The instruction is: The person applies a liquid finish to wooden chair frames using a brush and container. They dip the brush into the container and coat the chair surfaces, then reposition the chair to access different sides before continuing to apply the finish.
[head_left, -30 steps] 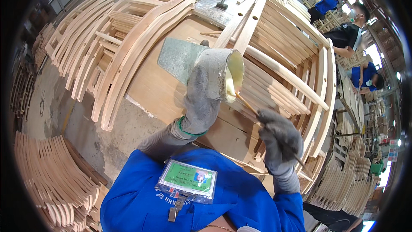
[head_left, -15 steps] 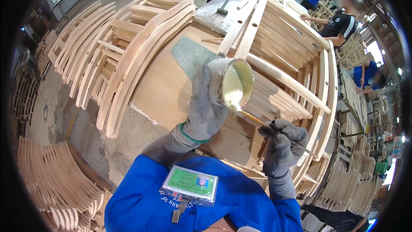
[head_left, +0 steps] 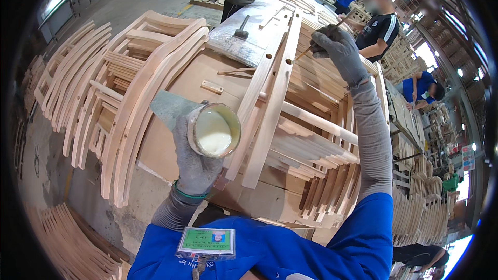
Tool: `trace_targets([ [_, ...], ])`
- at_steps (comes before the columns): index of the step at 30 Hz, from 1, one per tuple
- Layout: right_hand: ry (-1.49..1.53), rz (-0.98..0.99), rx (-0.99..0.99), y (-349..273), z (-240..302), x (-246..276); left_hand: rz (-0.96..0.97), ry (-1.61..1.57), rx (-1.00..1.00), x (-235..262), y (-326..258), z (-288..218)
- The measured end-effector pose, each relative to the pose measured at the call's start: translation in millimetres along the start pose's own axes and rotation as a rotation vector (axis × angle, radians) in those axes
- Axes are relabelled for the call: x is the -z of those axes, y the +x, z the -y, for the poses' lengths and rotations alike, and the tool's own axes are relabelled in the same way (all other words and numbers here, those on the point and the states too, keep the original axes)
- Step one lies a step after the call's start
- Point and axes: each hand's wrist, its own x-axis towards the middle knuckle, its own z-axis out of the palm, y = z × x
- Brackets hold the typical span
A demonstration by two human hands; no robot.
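My left hand, in a grey glove, is closed round a round cup with a stained outside. Inside it lies a creamy white liquid. My right hand, gloved too, reaches far forward and pinches a thin stick. The stick's lower tip is at a hole in the right one of two long wooden bars, which lie side by side with several holes along them; whether the tip is inside cannot be made out. A flat grey plate sits beside my left hand, partly hidden by it.
Curved wooden frames are stacked on the left, with more curved slats below. Slatted wooden frames lie right of the bars. A dark mallet rests on the far, plastic-covered table. Several other people work beyond and to the right.
My right hand has moved the stick from the cup's rim up and forward to the bar's hole. The cup has shifted left and down and is more level. My view has shifted.
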Motion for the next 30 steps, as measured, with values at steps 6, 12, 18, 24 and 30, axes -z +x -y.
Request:
trace_targets([
  [6, -0.043, 0.010, -0.068, 16.8, -15.7, -12.2, -0.021, -0.051, 0.021, 10.1, 13.4, -2.6],
  [12, -0.092, -0.043, 0.004, 21.8, -26.1, -29.5, -0.006, 0.026, 0.010, 8.2, 19.5, -5.7],
  [18, -0.305, -0.038, 0.065, 19.3, -24.9, -28.1, 0.026, -0.075, 0.015, 4.4, 21.4, -13.2],
  [24, -0.308, -0.030, -0.007, 18.8, -19.1, -21.4, 0.021, 0.025, -0.052, 5.1, 20.4, -15.4],
  [30, -0.072, -0.011, -0.011, 14.1, -19.8, -18.9, 0.132, 0.095, -0.174, -2.4, 13.3, -8.0],
])
